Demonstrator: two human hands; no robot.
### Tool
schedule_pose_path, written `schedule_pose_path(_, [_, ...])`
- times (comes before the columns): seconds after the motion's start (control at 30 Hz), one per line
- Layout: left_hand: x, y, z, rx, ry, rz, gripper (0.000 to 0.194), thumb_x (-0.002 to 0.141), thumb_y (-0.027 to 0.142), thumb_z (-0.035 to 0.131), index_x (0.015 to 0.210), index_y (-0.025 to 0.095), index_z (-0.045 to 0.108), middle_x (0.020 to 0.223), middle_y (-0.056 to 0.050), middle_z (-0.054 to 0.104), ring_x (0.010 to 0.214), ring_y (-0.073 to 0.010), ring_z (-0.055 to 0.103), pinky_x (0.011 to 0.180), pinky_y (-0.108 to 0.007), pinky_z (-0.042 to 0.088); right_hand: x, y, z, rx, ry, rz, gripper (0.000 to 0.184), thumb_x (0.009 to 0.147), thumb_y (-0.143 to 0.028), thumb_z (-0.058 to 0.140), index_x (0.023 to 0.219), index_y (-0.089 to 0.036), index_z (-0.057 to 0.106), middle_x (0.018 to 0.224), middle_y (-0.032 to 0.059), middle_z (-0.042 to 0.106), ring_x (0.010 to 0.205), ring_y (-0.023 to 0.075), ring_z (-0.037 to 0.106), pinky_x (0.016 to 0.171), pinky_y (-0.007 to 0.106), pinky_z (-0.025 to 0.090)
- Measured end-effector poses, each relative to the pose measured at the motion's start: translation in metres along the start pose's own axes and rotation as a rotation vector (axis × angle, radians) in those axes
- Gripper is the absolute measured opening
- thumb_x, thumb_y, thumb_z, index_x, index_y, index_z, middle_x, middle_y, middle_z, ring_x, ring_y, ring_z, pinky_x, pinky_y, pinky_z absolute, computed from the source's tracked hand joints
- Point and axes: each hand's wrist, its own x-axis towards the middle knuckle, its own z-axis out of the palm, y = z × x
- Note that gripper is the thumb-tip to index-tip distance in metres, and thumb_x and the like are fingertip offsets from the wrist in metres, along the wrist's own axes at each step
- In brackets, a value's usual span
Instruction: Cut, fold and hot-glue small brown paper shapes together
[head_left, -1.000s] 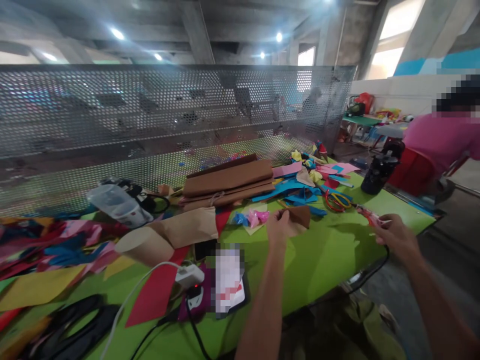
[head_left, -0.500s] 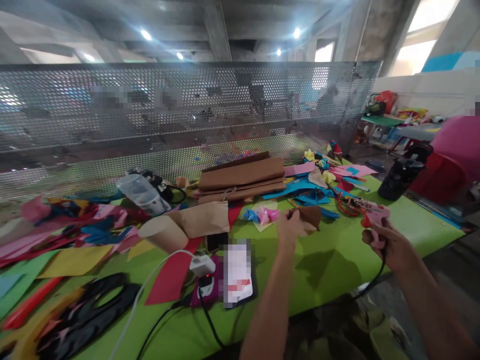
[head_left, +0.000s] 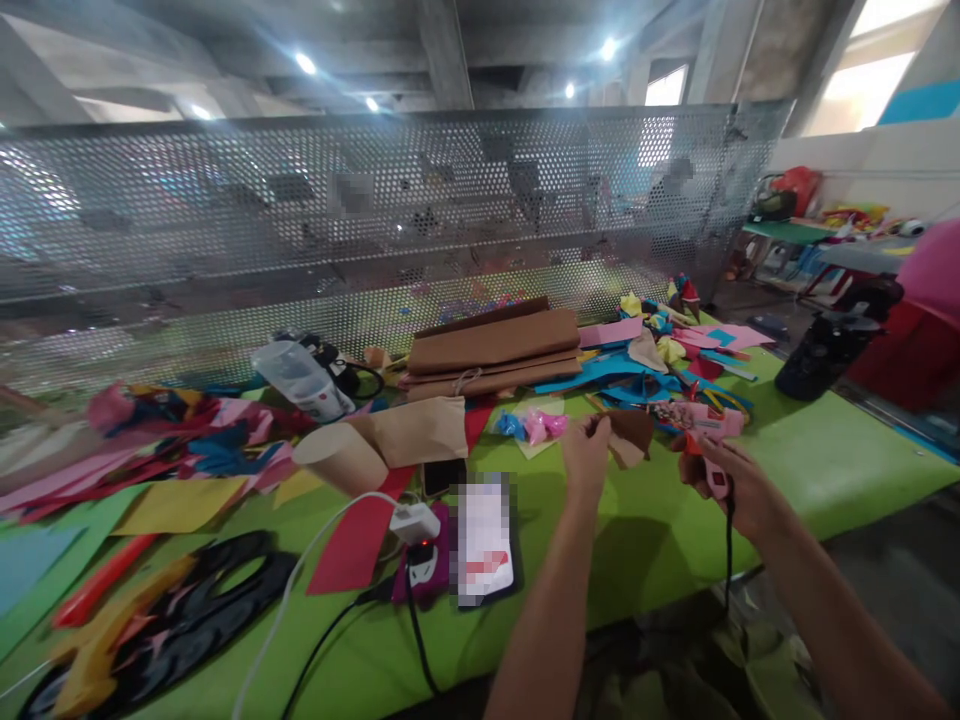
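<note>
My left hand (head_left: pixel 587 452) pinches the edge of a piece of brown paper (head_left: pixel 634 432), its fingertips closed on the left side. A lighter tan face of the paper shows below. In my right hand (head_left: pixel 731 480) is a pink glue gun (head_left: pixel 716 424), its nozzle pointing left at the paper's right side. Whether nozzle and paper touch, I cannot tell. A black cord hangs from the gun's handle. Just left of my left hand lie small blue and pink bundles (head_left: pixel 534 426) on a pale yellow sheet.
Folded brown paper (head_left: pixel 495 345) lies behind. A phone (head_left: pixel 486 540), a purple power strip (head_left: pixel 424 575) with a white charger, and cables lie in front. Coloured scraps (head_left: pixel 217 440) cover the left. A dark bottle (head_left: pixel 823 355) stands right. A perforated metal screen (head_left: pixel 360 230) backs the green table.
My right hand has brought the glue gun left, close to the brown paper, and turned it level. My left hand keeps its pinch on the paper. The whole view has shifted slightly.
</note>
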Motion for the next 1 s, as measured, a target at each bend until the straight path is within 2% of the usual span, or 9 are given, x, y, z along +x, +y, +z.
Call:
schedule_pose_path(0.13, [0.000,0.000,-0.001,0.031,-0.024,0.036,0.020,0.080,0.032,0.062,0.072,0.016,0.072,0.063,0.001,0.060,0.061,-0.0136,0.050,0.058,-0.023,0.034,-0.001,0.002,0.010,-0.120,0.003,-0.051,0.043,0.080,-0.063,0.071,0.084,-0.020,0.073,0.066,0.0026,0.064,0.048,0.0114,0.047,0.043,0.027,0.030])
schedule_pose_path(0.3, [0.000,0.000,-0.002,0.058,-0.036,0.052,0.021,0.082,0.029,0.060,0.072,0.016,0.073,0.064,-0.001,0.063,0.062,-0.0147,0.052,0.059,-0.024,0.035,0.001,0.008,0.013,-0.300,-0.038,-0.114,0.047,0.087,-0.067,0.061,0.083,-0.021,0.070,0.048,-0.0023,0.052,0.047,0.0131,0.042,0.049,0.029,0.029])
schedule_pose_path(0.43, [-0.001,0.001,-0.001,0.057,-0.058,0.052,0.023,0.083,0.030,0.059,0.079,0.017,0.077,0.071,-0.002,0.069,0.067,-0.0169,0.057,0.062,-0.025,0.039,0.003,0.010,0.013,-0.349,-0.055,-0.122,0.050,0.088,-0.070,0.059,0.080,-0.021,0.068,0.048,-0.0020,0.053,0.049,0.0137,0.042,0.052,0.029,0.028])
schedule_pose_path(0.73, [-0.004,0.008,0.000,0.124,-0.056,0.051,0.025,0.085,0.028,0.056,0.080,0.015,0.076,0.070,-0.002,0.069,0.065,-0.0157,0.058,0.062,-0.024,0.040,0.007,0.016,0.013,-0.351,-0.062,-0.112,0.051,0.088,-0.069,0.058,0.075,-0.021,0.062,0.047,-0.0022,0.053,0.048,0.0134,0.043,0.051,0.030,0.027])
schedule_pose_path(0.9, [-0.005,0.009,0.000,0.203,-0.070,0.054,0.027,0.088,0.028,0.054,0.086,0.014,0.077,0.079,-0.003,0.073,0.072,-0.0164,0.062,0.066,-0.023,0.043,0.007,0.016,0.014,-0.351,-0.056,-0.112,0.051,0.089,-0.068,0.059,0.071,-0.021,0.061,0.046,-0.0023,0.052,0.048,0.0128,0.042,0.052,0.029,0.029])
schedule_pose_path(1.0, [-0.004,0.010,-0.001,0.293,-0.055,0.048,0.027,0.090,0.027,0.053,0.088,0.013,0.077,0.081,-0.003,0.073,0.077,-0.0177,0.064,0.068,-0.024,0.045,0.004,0.014,0.014,-0.327,-0.048,-0.103,0.049,0.088,-0.068,0.060,0.075,-0.020,0.064,0.047,-0.0026,0.052,0.048,0.0128,0.043,0.051,0.029,0.029])
